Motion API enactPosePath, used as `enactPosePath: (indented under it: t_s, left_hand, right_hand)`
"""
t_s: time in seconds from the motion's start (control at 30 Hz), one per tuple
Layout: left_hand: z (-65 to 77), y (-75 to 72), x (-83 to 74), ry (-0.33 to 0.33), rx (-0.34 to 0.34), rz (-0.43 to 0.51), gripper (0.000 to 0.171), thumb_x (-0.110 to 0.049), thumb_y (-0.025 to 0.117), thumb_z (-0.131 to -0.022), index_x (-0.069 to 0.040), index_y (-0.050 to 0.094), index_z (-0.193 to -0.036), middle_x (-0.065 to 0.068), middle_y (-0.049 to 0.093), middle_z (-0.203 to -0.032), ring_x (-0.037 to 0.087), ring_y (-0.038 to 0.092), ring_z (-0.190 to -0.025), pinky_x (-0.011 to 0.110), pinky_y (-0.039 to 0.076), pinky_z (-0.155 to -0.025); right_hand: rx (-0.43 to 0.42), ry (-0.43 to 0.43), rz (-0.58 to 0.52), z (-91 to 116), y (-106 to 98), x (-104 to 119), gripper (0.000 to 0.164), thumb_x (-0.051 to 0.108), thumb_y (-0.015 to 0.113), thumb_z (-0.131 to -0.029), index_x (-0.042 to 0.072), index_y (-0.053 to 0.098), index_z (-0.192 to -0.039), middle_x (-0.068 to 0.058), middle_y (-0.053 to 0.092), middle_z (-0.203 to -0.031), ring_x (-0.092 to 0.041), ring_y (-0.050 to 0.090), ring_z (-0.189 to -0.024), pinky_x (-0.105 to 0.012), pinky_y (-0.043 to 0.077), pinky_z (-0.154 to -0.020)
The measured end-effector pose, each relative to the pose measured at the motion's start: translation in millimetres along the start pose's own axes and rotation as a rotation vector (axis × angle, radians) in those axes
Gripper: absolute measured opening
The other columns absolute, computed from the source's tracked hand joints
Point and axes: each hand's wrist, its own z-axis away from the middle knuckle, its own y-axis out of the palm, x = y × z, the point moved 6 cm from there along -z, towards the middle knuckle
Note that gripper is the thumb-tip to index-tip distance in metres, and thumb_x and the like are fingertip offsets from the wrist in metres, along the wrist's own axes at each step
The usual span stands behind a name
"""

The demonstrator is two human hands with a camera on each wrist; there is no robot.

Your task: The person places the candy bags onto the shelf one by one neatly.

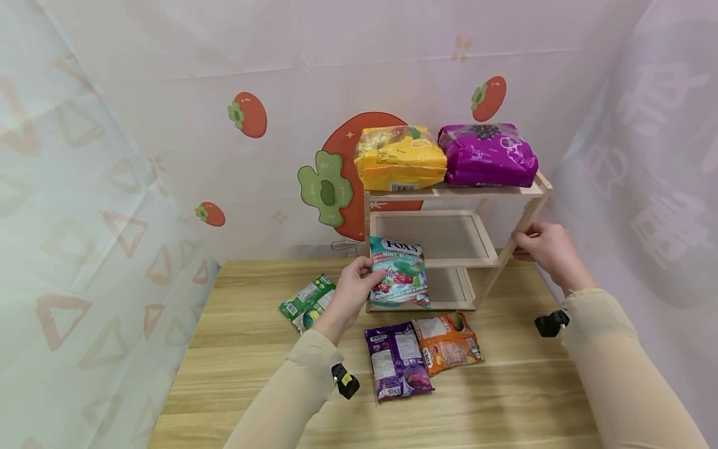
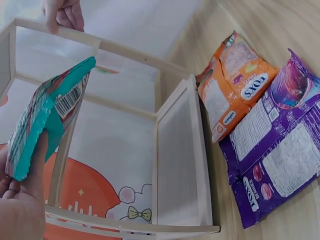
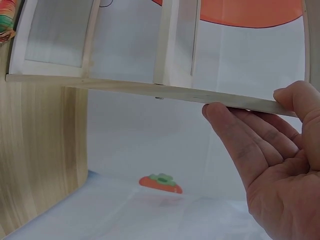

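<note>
My left hand [image 1: 351, 292] pinches a teal Fox's Mint Blossom candy bag [image 1: 399, 274] by its left edge, in front of the lower shelves of a small wooden rack [image 1: 437, 262]. From the left wrist, the same candy bag [image 2: 57, 107] is seen edge-on, its barcode showing, apart from the lower shelf. My right hand [image 1: 550, 249] grips the rack's right front post; in the right wrist view thumb and fingers of the right hand [image 3: 280, 150] close round that wooden post [image 3: 200, 96]. On the rack's top lie a yellow candy bag [image 1: 399, 159] and a purple candy bag [image 1: 487, 154].
Before the rack, a purple Fox's Berries bag [image 1: 397, 362] and an orange Fox's bag [image 1: 449, 343] lie touching on the wooden table [image 1: 247, 374]. A green bag [image 1: 308, 302] lies to the left, partly behind my left arm. A printed cloth [image 1: 168, 81] hangs behind and at the sides.
</note>
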Motion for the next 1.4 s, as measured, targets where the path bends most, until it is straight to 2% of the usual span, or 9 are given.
enactPosePath:
  t_s: [0.2,0.3,0.47,0.6,0.8,1.0,1.13,1.27,1.4]
  left_hand:
    - [0.8,-2.0,4.9,-0.066,-0.059,0.053,0.021,-0.021,0.063,-0.090,-0.005,0.054,-0.099,0.008,0.054,-0.087,0.016,0.053,-0.070,0.027,0.045,-0.056]
    - [1.2,-2.5,5.8,-0.090,-0.089,0.054,0.020,-0.019,0.062,-0.091,-0.003,0.053,-0.098,0.008,0.056,-0.087,0.016,0.056,-0.071,0.026,0.048,-0.058]
    - [1.4,-3.6,9.4,-0.141,-0.124,0.005,0.021,-0.020,0.061,-0.091,-0.002,0.052,-0.098,0.009,0.054,-0.087,0.015,0.055,-0.072,0.025,0.047,-0.060]
    - [2.8,-2.9,10.4,-0.177,-0.124,0.019,0.023,-0.022,0.060,-0.092,-0.002,0.051,-0.101,0.010,0.055,-0.089,0.016,0.056,-0.070,0.027,0.048,-0.058]
    - [3.5,1.7,12.1,-0.214,-0.102,0.161,0.024,-0.020,0.060,-0.092,-0.002,0.050,-0.105,0.011,0.057,-0.093,0.018,0.060,-0.074,0.030,0.052,-0.061]
    - [1.8,4.6,12.3,-0.202,-0.112,0.254,0.024,-0.018,0.058,-0.093,-0.002,0.049,-0.107,0.011,0.057,-0.094,0.018,0.060,-0.076,0.029,0.052,-0.063]
    - [0.0,6.8,12.8,-0.204,-0.123,0.327,0.025,-0.017,0.056,-0.094,-0.002,0.047,-0.111,0.014,0.056,-0.102,0.022,0.061,-0.086,0.031,0.053,-0.068]
    - [-1.6,7.8,14.4,-0.204,-0.133,0.404,0.026,-0.017,0.054,-0.095,-0.001,0.045,-0.113,0.017,0.053,-0.110,0.030,0.058,-0.099,0.038,0.053,-0.072]
    - [-2.9,9.0,15.7,-0.199,-0.132,0.450,0.027,-0.017,0.052,-0.096,0.000,0.043,-0.116,0.019,0.051,-0.113,0.031,0.058,-0.098,0.045,0.052,-0.074]
  right_hand:
    - [0.007,-0.004,-0.004,0.2,0.6,-1.0,0.046,0.032,0.054,-0.093,-0.010,0.055,-0.112,-0.031,0.059,-0.108,-0.023,0.068,-0.083,-0.027,0.054,-0.069]
    - [0.011,-0.009,0.002,0.4,0.6,-0.4,0.047,0.033,0.053,-0.093,-0.010,0.055,-0.111,-0.031,0.058,-0.108,-0.020,0.068,-0.081,-0.029,0.054,-0.069]
    - [-0.006,-0.003,0.012,0.9,-0.1,-0.3,0.046,0.034,0.054,-0.092,-0.009,0.057,-0.110,-0.029,0.060,-0.107,-0.013,0.068,-0.076,-0.027,0.054,-0.068]
    - [-0.021,-0.001,0.022,0.4,-0.9,0.0,0.045,0.035,0.055,-0.092,-0.007,0.058,-0.109,-0.027,0.061,-0.106,-0.010,0.067,-0.073,-0.026,0.053,-0.068]
    - [-0.016,-0.003,0.019,0.2,-0.8,0.4,0.046,0.034,0.055,-0.092,-0.008,0.057,-0.109,-0.029,0.061,-0.107,-0.013,0.068,-0.075,-0.025,0.053,-0.068]
    - [-0.018,0.000,0.022,-0.7,-0.5,-0.4,0.047,0.034,0.055,-0.092,-0.009,0.057,-0.111,-0.029,0.060,-0.107,-0.022,0.068,-0.081,-0.026,0.054,-0.067]
    - [-0.016,-0.001,0.023,-0.1,-0.4,0.1,0.046,0.034,0.055,-0.092,-0.009,0.057,-0.111,-0.029,0.060,-0.107,-0.023,0.068,-0.081,-0.025,0.053,-0.067]
    - [-0.017,-0.003,0.038,0.0,0.0,0.8,0.048,0.036,0.054,-0.092,-0.008,0.057,-0.110,-0.029,0.060,-0.107,-0.023,0.068,-0.081,-0.027,0.053,-0.069]
    - [-0.025,-0.003,0.048,-0.1,-0.1,0.2,0.049,0.037,0.054,-0.092,-0.008,0.057,-0.110,-0.030,0.060,-0.107,-0.023,0.068,-0.080,-0.030,0.054,-0.070]
